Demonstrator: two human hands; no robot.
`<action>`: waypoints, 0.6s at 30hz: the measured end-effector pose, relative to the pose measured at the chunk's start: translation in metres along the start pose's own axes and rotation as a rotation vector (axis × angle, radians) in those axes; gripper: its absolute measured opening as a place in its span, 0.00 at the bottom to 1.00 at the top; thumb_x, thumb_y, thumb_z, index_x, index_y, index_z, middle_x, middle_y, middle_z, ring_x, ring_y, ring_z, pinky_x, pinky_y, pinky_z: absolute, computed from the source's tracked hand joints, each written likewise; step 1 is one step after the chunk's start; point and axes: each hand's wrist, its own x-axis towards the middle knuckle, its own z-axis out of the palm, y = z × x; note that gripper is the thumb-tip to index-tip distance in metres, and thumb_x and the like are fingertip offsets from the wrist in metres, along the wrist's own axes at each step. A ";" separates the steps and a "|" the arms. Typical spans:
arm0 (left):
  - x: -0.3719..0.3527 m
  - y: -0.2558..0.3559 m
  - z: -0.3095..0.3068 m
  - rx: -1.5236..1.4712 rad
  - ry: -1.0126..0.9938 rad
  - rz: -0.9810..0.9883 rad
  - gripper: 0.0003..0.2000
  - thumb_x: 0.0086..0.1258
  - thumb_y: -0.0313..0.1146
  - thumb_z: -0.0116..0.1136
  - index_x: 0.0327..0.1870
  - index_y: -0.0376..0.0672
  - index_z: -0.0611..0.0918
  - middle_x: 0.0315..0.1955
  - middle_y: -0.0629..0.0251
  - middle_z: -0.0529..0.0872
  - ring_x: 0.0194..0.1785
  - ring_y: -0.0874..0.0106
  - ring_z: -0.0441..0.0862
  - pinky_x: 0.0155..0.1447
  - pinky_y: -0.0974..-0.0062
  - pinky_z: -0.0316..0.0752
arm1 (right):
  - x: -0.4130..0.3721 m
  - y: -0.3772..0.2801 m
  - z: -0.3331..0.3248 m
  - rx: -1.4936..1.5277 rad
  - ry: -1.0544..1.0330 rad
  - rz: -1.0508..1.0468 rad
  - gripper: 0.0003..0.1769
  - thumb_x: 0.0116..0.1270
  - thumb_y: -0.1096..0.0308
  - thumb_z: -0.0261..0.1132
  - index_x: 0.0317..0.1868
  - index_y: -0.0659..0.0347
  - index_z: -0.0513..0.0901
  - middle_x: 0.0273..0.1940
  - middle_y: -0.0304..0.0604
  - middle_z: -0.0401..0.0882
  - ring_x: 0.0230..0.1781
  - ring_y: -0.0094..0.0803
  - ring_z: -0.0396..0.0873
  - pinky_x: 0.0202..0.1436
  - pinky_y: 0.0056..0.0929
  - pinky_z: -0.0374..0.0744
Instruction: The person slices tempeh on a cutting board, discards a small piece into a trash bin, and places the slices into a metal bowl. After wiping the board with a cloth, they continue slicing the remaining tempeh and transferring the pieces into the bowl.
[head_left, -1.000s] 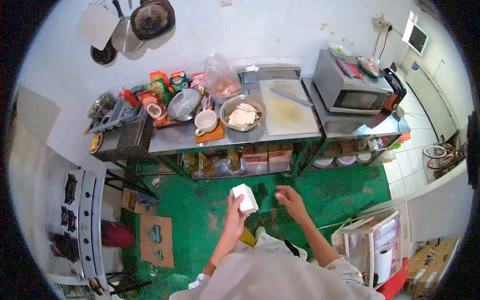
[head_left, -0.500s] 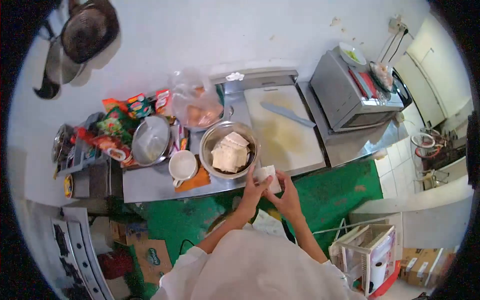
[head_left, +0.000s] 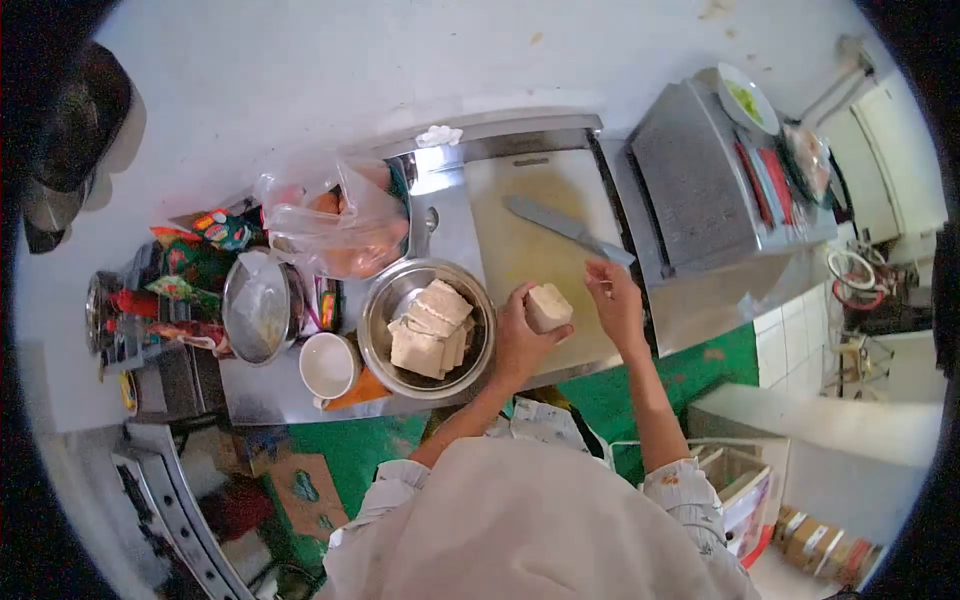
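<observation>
Block (head_left: 549, 306), pale, single: held in left hand (head_left: 520, 342) over near part of board (head_left: 492, 192); thumb on near side, fingers wrapped on left side, block gripped between. Whether its underside touches board: cannot tell.

Right hand (head_left: 618, 308): right of block, apart from it; fingers loosely bent, nothing seen between them; tips just beside knife handle, contact unclear.

Knife (head_left: 550, 219): lies slantwise on board, blade toward far left, handle toward right edge.

Bowl (head_left: 377, 330), metal: left of board, on counter (head_left: 265, 402); holds pale slabs (head_left: 432, 335), stacked unevenly.

Cup (head_left: 328, 367), white: left of bowl, beside orange mat (head_left: 362, 390). Clear bag (head_left: 345, 225): farther back, left.

Step in hand, as judged: handling of one block above board, knife lying untaken. Setting block down would call for a level lowering, an even, light grip against crumbling, and fingers kept off blade.
</observation>
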 end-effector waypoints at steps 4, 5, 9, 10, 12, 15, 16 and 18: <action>0.020 -0.015 0.028 0.247 0.195 0.259 0.36 0.44 0.36 0.72 0.58 0.44 0.68 0.50 0.57 0.74 0.54 0.55 0.69 0.58 0.59 0.65 | 0.029 0.016 0.016 0.098 -0.189 -0.045 0.16 0.64 0.67 0.62 0.52 0.59 0.76 0.45 0.47 0.79 0.43 0.32 0.78 0.45 0.30 0.75; 0.023 -0.018 0.031 0.250 0.216 0.246 0.36 0.44 0.36 0.72 0.58 0.44 0.68 0.50 0.57 0.74 0.54 0.55 0.69 0.58 0.59 0.65 | 0.032 0.024 0.017 0.099 -0.211 -0.054 0.16 0.64 0.67 0.62 0.52 0.59 0.76 0.45 0.47 0.79 0.43 0.32 0.78 0.45 0.30 0.75; 0.023 -0.012 0.034 0.708 0.013 0.267 0.36 0.44 0.35 0.69 0.59 0.45 0.68 0.51 0.58 0.73 0.56 0.59 0.68 0.59 0.62 0.62 | 0.040 0.031 0.016 0.278 -0.394 0.157 0.19 0.66 0.65 0.60 0.55 0.59 0.73 0.43 0.44 0.78 0.44 0.30 0.76 0.48 0.28 0.74; 0.023 -0.008 0.034 0.879 -0.055 0.242 0.36 0.44 0.35 0.68 0.60 0.45 0.67 0.51 0.58 0.73 0.57 0.60 0.68 0.59 0.63 0.61 | 0.042 0.030 0.017 0.280 -0.397 0.208 0.19 0.66 0.64 0.60 0.56 0.59 0.73 0.42 0.44 0.78 0.44 0.29 0.76 0.49 0.28 0.74; 0.030 -0.020 0.043 0.919 -0.083 0.206 0.37 0.45 0.35 0.68 0.61 0.45 0.66 0.51 0.57 0.73 0.57 0.60 0.67 0.59 0.63 0.61 | 0.046 0.045 0.022 0.235 -0.388 0.143 0.19 0.65 0.64 0.61 0.55 0.59 0.73 0.42 0.45 0.78 0.43 0.31 0.77 0.47 0.29 0.75; 0.037 -0.034 0.059 0.995 -0.143 0.158 0.37 0.47 0.35 0.66 0.62 0.45 0.66 0.53 0.57 0.72 0.58 0.60 0.66 0.60 0.63 0.60 | 0.054 0.055 0.032 0.195 -0.375 0.023 0.18 0.64 0.64 0.61 0.53 0.59 0.75 0.41 0.47 0.79 0.42 0.35 0.78 0.46 0.31 0.76; 0.038 -0.036 0.061 1.031 -0.161 0.138 0.36 0.49 0.35 0.66 0.63 0.45 0.66 0.54 0.56 0.71 0.59 0.60 0.66 0.61 0.63 0.59 | 0.059 0.053 0.034 0.193 -0.386 -0.037 0.16 0.64 0.64 0.60 0.51 0.60 0.76 0.42 0.48 0.79 0.42 0.37 0.78 0.46 0.32 0.76; 0.031 -0.029 0.052 0.967 -0.061 0.165 0.34 0.51 0.35 0.64 0.62 0.44 0.66 0.55 0.56 0.71 0.60 0.59 0.66 0.61 0.62 0.59 | 0.069 0.035 0.044 0.155 -0.393 -0.084 0.14 0.64 0.65 0.59 0.48 0.60 0.77 0.42 0.48 0.79 0.42 0.39 0.78 0.47 0.33 0.76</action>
